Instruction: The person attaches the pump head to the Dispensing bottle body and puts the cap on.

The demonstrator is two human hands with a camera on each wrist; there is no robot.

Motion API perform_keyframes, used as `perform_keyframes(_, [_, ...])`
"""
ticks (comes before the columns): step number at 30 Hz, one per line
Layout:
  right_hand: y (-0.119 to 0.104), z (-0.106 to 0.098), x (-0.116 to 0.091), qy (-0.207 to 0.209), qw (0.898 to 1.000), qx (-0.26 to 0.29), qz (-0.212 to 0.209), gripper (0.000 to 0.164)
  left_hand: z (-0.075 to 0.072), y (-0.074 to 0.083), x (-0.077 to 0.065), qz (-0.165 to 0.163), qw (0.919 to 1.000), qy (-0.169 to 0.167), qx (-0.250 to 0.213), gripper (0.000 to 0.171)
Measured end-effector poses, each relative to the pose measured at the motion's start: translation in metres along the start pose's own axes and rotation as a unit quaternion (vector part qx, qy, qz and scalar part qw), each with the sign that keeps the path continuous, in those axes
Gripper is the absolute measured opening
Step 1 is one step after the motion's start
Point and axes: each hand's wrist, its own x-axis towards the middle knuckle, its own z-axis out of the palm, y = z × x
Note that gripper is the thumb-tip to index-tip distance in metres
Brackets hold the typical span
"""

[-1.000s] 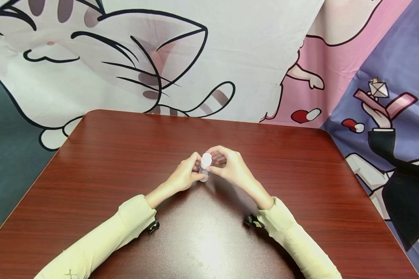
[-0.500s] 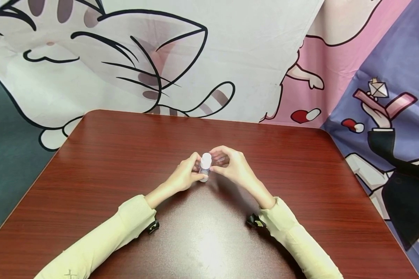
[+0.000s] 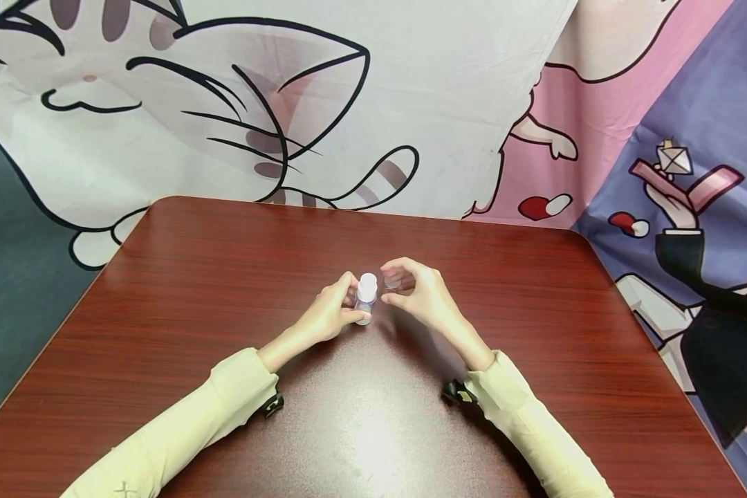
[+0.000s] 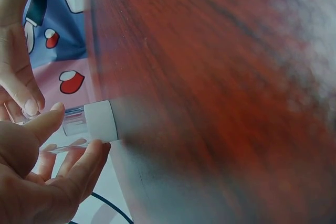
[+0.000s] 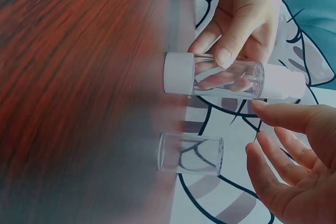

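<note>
A small clear bottle [image 3: 366, 290] with a white top and a white base [image 5: 178, 73] stands upright on the table. My left hand [image 3: 330, 311] holds it from the left, thumb on the near side and fingers behind, as the right wrist view shows too. Just right of the bottle, a clear cylindrical cap [image 5: 191, 154] stands on the tabletop, touched by nothing there. My right hand [image 3: 428, 299] is beside the cap and bottle with fingers spread and loosely bent. In the right wrist view its thumb is close to the bottle's white top; contact is hard to tell.
The reddish-brown wooden table [image 3: 255, 242] has a glossy light reflection near its front. Behind it hangs a cartoon-printed cloth [image 3: 448, 104]. A dark wrist device [image 3: 272, 404] sits under the left cuff, another device [image 3: 457, 392] under the right.
My right hand has drawn a little to the right, away from the bottle. More of the clear cap shows between its fingers. The left hand and the bottle stay in place.
</note>
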Motion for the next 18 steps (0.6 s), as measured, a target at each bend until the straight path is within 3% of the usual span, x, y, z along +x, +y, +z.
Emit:
perform_keyframes(10, [0.006, -0.002, 0.002, 0.018, 0.999, -0.040, 0.009, 0.044, 0.000, 0.001, 0.000, -0.001, 1.0000, -0.003, 0.001, 0.036])
perform_keyframes(18, [0.013, -0.002, 0.007, 0.013, 0.998, -0.041, 0.039, 0.047, 0.000, 0.001, 0.000, 0.001, 1.0000, 0.004, 0.003, 0.036])
